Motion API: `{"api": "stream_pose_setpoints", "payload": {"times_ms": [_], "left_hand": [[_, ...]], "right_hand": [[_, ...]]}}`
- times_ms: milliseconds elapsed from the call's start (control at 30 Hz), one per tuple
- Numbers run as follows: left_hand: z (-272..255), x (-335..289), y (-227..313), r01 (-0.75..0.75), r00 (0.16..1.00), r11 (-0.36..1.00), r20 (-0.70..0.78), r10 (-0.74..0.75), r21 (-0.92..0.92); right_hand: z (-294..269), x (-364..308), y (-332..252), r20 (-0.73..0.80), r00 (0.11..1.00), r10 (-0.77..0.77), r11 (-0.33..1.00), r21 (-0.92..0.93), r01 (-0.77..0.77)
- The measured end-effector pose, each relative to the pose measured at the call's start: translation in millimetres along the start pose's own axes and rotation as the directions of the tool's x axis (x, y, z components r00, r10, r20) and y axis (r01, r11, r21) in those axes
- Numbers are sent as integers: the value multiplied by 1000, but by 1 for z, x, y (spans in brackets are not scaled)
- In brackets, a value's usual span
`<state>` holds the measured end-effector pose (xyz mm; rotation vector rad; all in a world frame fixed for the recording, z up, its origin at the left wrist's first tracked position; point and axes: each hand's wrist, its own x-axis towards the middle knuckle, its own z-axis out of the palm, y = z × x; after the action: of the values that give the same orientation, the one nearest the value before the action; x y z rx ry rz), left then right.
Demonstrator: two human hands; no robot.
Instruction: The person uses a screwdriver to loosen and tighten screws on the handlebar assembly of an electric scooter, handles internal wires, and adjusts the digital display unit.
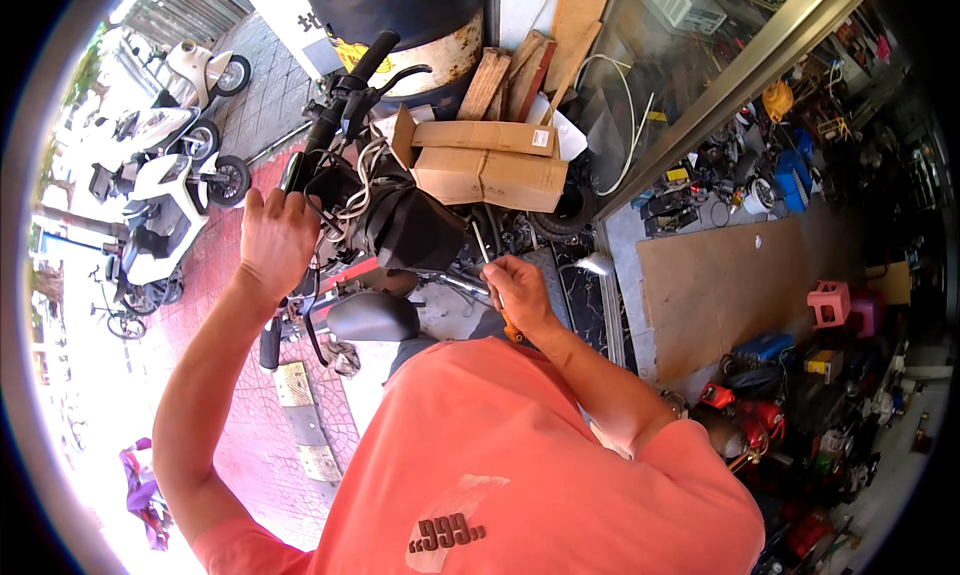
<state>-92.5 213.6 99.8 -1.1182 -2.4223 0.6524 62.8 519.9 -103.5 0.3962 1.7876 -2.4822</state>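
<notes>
My left hand [278, 237] is closed over the middle of a scooter's black handlebar [322, 133], fingers curled; its fingertips are partly hidden. A screwdriver [482, 243] is in my right hand [520, 293], its thin shaft pointing up and its orange handle end showing below my palm. The shaft's tip stands close to the right side of the black front cover [415, 225]; whether it touches anything I cannot tell. Pale loose cables [362, 180] hang between the handlebar and that cover. The dark scooter seat [374, 317] lies nearer me.
Behind the cover sits a brown cardboard box [490, 175], with wood pieces [500, 83] and a rusty drum [430, 35] beyond. White scooters [180, 210] stand outside at left. A glass door frame [720, 95], flat cardboard [720, 295] and a pink stool [828, 303] are at right.
</notes>
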Motion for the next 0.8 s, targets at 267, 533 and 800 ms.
{"api": "stream_pose_setpoints", "payload": {"times_ms": [267,533,800], "left_hand": [[11,0,-7,0,998,1000,-69,0,-3],[5,-5,4,59,998,998,-18,-59,4],[11,-2,-1,79,992,997,-96,-80,-23]], "right_hand": [[0,6,-9,1,1000,-1,999,-40,1],[9,16,-10,27,999,22,999,-44,-21],[15,24,-9,52,997,49,998,-45,-46]]}}
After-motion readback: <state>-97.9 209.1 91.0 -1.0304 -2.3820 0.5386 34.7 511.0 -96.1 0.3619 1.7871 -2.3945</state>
